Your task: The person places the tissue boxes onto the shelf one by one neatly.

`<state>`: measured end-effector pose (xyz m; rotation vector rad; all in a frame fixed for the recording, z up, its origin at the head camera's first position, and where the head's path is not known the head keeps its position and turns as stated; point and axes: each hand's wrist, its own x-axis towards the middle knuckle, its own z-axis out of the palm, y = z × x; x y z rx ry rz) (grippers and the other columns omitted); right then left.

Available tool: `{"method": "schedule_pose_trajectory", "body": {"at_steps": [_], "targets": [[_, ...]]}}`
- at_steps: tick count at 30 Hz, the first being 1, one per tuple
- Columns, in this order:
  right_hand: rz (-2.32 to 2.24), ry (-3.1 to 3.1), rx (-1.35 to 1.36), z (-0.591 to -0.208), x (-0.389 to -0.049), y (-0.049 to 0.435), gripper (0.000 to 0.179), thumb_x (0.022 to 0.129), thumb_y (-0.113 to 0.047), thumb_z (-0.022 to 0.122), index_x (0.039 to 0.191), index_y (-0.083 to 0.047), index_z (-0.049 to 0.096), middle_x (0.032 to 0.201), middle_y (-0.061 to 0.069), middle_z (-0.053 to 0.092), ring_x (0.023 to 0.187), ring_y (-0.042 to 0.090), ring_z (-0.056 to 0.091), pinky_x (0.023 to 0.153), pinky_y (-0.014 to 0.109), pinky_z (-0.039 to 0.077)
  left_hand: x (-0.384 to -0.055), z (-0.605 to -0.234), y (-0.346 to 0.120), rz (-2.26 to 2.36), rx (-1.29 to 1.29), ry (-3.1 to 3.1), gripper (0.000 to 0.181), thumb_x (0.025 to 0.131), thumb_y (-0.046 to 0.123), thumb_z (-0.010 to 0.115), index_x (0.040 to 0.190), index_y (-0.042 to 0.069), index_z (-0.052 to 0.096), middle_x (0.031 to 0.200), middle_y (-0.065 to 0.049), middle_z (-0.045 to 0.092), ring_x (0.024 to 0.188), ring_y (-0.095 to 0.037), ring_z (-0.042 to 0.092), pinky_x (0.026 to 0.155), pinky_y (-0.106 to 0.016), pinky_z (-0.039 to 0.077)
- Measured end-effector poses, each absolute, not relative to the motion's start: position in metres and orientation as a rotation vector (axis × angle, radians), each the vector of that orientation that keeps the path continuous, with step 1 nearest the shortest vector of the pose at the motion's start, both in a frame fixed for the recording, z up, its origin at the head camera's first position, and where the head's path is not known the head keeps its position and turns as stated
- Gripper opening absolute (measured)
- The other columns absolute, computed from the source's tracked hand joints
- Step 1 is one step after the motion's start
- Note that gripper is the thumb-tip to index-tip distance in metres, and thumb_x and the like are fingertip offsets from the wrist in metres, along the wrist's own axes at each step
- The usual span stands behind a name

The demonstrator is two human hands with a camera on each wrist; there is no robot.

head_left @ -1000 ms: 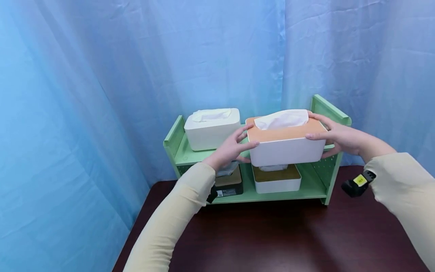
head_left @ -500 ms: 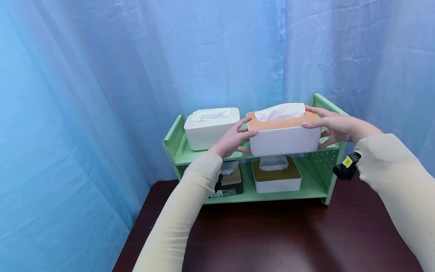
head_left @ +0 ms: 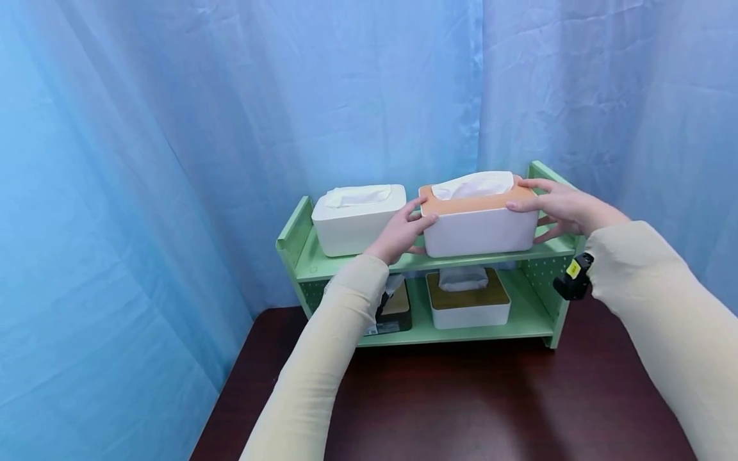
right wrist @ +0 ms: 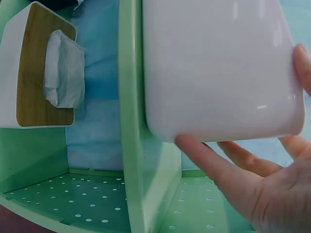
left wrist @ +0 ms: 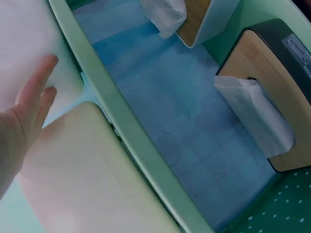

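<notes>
Both hands hold a white tissue box [head_left: 478,234] with an orange-tan lid and a white tissue sticking out of its slot. It sits at the upper board of a green two-tier shelf [head_left: 311,272], on the right side. My left hand [head_left: 398,232] grips its left end, thumb on the front face and fingers at the top edge. Round the right end, my right hand [head_left: 567,208] has its thumb near the front top edge. In the right wrist view, the box's white wall [right wrist: 223,73] stands right beside the shelf's front rail, with fingertips at its lower corner.
An all-white tissue box [head_left: 357,227] stands left on the upper board. On the lower board are a white tissue box with a brown wooden lid [head_left: 469,310] and a black one with a wooden lid [left wrist: 243,58]. The shelf stands on a dark table [head_left: 450,397] before blue curtains [head_left: 230,128].
Both hands have moved the orange-lidded tissue box back and slightly left, from in front of the shelf to the upper board. The other boxes have stayed put.
</notes>
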<state>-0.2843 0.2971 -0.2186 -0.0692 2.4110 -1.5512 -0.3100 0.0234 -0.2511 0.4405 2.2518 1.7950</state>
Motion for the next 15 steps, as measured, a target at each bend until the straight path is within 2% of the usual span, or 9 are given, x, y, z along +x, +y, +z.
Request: {"method": "schedule_pose_trajectory", "body": {"at_steps": [7,15], "targets": [[-1.597,2.543,-0.007,-0.219,-0.287,0.292,0.098,0.088,-0.048,0.061,0.153,-0.013,-0.004,0.155,0.028,-0.002,0.135,0.054,0.022,0.089,0.054,0.049,-0.310,-0.246,0.032,1.853,0.371,2.313,0.056,0.096,0.025,0.056,0.148,0.024,0.034,0.150,-0.015,0.035,0.134,-0.033,0.041,0.089,-0.058,0.047],[-1.660,2.603,0.045,-0.233,-0.288,0.292,0.097,0.087,-0.053,0.059,0.153,-0.014,0.000,0.155,0.028,0.009,0.134,0.046,0.030,0.091,0.051,0.048,-0.311,-0.250,0.041,1.931,0.310,2.329,0.055,0.095,0.024,0.058,0.146,0.021,0.038,0.147,-0.017,0.039,0.132,-0.032,0.043,0.088,-0.057,0.047]]}}
